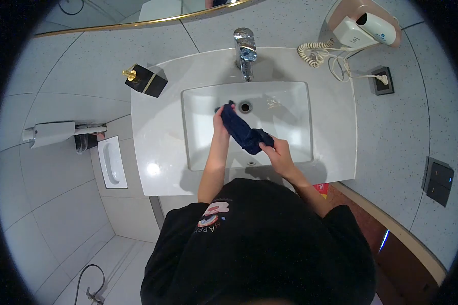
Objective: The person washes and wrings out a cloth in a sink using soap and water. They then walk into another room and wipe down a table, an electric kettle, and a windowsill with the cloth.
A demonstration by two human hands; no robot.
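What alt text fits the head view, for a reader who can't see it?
A left hand and right hand hold a bunched dark blue cloth over a white sink, one at each end. Behind the sink stands a chrome faucet, with a black pump bottle to its left and a hair dryer to its right.

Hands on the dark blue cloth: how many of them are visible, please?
2. The left hand holds the upper-left end of the dark blue cloth; the right hand holds its lower-right end, over the sink.
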